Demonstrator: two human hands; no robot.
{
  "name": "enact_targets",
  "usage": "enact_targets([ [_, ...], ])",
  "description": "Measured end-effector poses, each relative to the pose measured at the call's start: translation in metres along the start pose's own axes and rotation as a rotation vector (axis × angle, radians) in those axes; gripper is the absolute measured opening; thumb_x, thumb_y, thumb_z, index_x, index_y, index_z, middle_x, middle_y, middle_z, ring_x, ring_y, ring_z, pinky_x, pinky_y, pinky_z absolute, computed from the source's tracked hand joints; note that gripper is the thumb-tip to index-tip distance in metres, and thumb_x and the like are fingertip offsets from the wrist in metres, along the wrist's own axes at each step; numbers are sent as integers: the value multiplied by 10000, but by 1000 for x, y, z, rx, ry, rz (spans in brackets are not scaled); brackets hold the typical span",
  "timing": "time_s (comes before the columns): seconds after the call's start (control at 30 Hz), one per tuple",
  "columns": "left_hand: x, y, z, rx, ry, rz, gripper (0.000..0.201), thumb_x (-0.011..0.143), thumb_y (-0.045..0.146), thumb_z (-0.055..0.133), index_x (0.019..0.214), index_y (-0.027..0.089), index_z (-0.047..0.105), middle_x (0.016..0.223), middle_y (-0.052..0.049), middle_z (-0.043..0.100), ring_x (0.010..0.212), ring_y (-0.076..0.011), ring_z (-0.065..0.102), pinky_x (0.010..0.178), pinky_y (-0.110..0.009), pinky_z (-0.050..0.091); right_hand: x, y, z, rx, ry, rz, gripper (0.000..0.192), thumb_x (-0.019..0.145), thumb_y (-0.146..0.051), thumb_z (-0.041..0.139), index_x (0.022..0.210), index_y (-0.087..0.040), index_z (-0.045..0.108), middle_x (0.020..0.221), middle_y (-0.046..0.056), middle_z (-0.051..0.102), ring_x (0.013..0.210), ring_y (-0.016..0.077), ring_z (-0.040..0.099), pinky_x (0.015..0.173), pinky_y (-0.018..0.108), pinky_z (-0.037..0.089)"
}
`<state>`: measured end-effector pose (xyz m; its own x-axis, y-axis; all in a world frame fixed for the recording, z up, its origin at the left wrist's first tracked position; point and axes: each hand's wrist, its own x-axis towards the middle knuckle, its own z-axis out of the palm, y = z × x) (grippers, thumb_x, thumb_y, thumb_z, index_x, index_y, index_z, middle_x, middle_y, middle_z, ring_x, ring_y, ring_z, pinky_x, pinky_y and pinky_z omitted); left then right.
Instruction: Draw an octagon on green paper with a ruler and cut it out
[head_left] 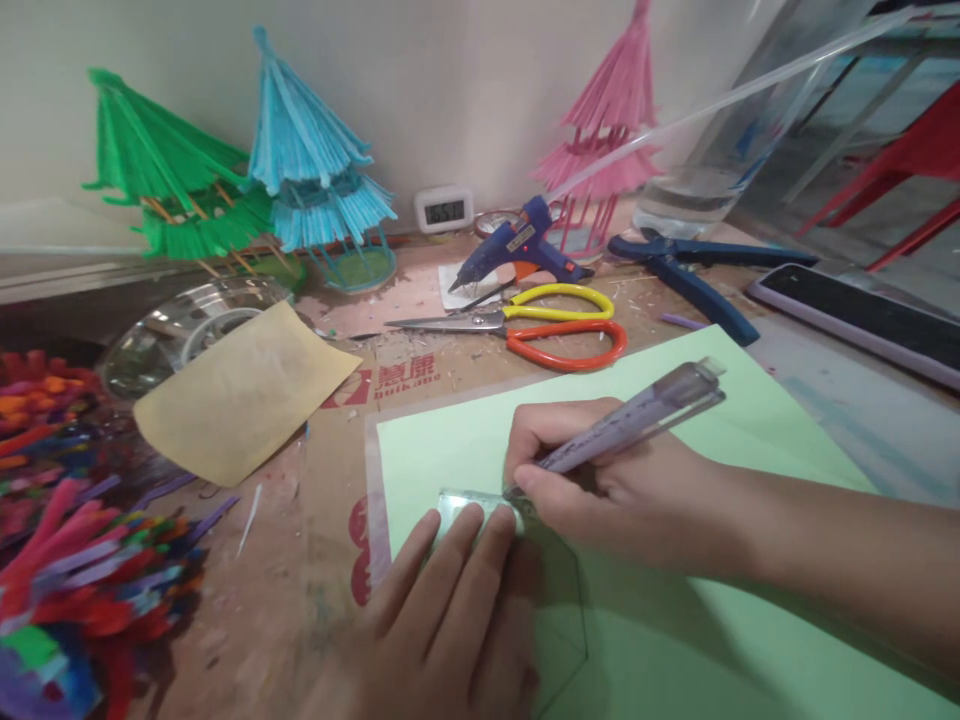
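Note:
My right hand [600,480] is closed round a purple pen [630,420], its tip down on a light green sheet of paper [750,430]. My left hand [457,610] lies with fingers stretched out and pressing on a short clear ruler-like strip [457,500]. That strip rests on the paper, its right end close to the pen tip and largely under my fingers. Thin dark lines [583,610] forming part of an angular outline show on the paper between my hands. The rest of the outline is hidden beneath my left hand.
Yellow-and-orange-handled scissors [525,322], a blue glue gun [517,245] and dark blue pliers [682,265] lie behind the paper. Green [165,150], blue [307,140] and pink [611,100] tiered models stand at the back. Sandpaper-like sheet [247,395] and colourful pipe-cleaner pieces [97,590] lie left; a phone [862,320], right.

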<state>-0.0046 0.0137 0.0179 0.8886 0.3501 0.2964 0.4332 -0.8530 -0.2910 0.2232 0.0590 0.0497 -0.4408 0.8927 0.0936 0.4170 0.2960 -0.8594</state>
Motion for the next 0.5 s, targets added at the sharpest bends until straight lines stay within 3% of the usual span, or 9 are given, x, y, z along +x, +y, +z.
enact_targets([
  [0.23, 0, 1, 2, 84, -19, 52, 440, 1053, 255, 363, 1416, 96, 553, 1426, -119, 624, 1318, -281, 555, 1225, -455, 269, -4, 9, -3, -83, 7, -220, 165, 807, -153, 465, 659, -225, 451, 611, -28, 524, 560, 115, 463, 539, 241, 338],
  [0.5, 2, -1, 0, 66, -21, 60, 451, 1025, 232, 384, 1419, 101, 560, 1398, -121, 648, 1290, -264, 587, 1213, -421, 292, -4, 4, -6, -153, -21, -259, 199, 805, -184, 435, 641, -241, 338, 571, -31, 426, 553, 140, 379, 545, 275, 288],
])
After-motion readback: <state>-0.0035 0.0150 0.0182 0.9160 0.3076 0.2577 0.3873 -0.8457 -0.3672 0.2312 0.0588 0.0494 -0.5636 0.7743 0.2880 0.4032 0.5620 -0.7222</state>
